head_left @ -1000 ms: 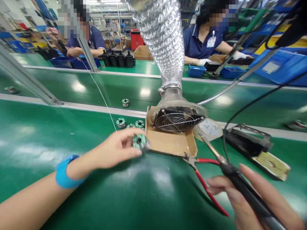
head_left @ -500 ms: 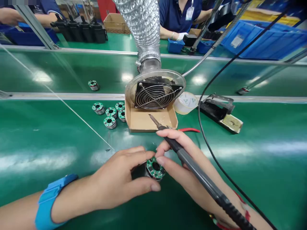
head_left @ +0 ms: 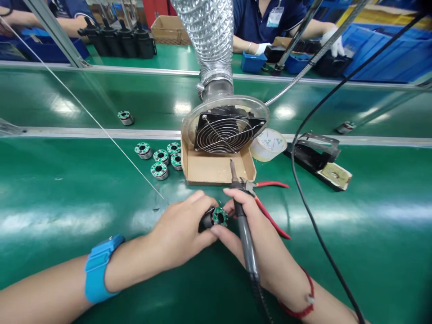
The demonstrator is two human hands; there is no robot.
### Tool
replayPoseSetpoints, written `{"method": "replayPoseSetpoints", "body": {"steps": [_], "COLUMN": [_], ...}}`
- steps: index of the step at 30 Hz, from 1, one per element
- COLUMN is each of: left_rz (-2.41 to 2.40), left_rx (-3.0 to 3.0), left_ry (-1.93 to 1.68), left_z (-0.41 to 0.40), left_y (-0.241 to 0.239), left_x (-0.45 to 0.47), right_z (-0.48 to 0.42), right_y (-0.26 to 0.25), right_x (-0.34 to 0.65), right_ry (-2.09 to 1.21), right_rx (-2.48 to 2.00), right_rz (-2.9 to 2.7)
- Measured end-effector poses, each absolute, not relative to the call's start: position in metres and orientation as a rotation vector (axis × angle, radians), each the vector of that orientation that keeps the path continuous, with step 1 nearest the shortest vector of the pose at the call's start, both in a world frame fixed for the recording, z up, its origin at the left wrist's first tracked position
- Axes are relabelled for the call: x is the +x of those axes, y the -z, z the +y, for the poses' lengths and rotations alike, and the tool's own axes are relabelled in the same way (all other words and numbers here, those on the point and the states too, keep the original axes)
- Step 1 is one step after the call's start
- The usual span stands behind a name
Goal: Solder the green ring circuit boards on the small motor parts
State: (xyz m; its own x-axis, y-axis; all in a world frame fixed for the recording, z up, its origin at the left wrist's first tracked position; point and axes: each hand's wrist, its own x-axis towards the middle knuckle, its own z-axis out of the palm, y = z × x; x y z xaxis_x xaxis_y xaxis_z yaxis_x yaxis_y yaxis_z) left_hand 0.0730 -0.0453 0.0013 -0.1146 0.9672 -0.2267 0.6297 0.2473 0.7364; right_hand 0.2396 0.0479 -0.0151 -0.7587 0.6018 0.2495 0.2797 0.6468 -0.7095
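Between my hands is a small motor stator [head_left: 220, 217] with a round green circuit board on its end, tilted so the board faces right and toward me. My left hand [head_left: 184, 229] grips its body from the left. In my right hand [head_left: 245, 225] lies a soldering iron [head_left: 245, 238], its tip pointing away over the cardboard tray [head_left: 216, 175]. The thumb and fingertips of that hand also touch the board's edge. A thin solder wire [head_left: 111, 137] runs down from upper left and ends near my left hand. Red-handled cutters [head_left: 270, 216] lie right of the iron, partly behind my right hand.
Several similar stators [head_left: 159, 170] stand left of the tray. A fume extractor fan [head_left: 226, 132] hangs above it. To the right are a tape roll [head_left: 269, 145], an iron stand [head_left: 317, 157] and a black cable [head_left: 313, 225]. Co-workers sit behind the conveyor [head_left: 151, 99].
The stator has turned from board-up to lying tilted in my fingers. My right hand and the iron have swung more upright, uncovering the cutters. A co-worker's gloved hand now shows at upper right.
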Motion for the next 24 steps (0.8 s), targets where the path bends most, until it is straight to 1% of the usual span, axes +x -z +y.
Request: {"method": "replayPoseSetpoints", "body": {"steps": [3,6,10,16,19,24], "left_rz": [1.828,1.781,1.766,1.864,1.907,1.919], "left_rx": [1.309,1.204,1.339,1.692,1.745,1.803], "left_ry": [-0.679,-0.842,-0.955,-0.848,-0.838,-0.885], "left_z": [-0.045,-0.048,-0.049,-0.050,-0.050,-0.049], "left_y": [0.007,0.014,0.014,0.004,0.004,0.007], "left_x": [0.067,0.058,0.050,0.051,0.052,0.052], "right_z": [0.052,0.057,0.059,0.044,0.037,0.035], "right_y": [0.020,0.018,0.010,0.005,0.007,0.012], "right_x": [0.232,0.229,0.240,0.270,0.277,0.277], "right_ry": [-0.765,-0.763,-0.916,-1.102,-1.249,-1.400], "right_rx": [-0.597,-0.469,-0.509,-0.870,-0.896,-0.870], "right_rz": [-2.504,-2.555,-2.429,-1.910,-1.762,-1.740]}}
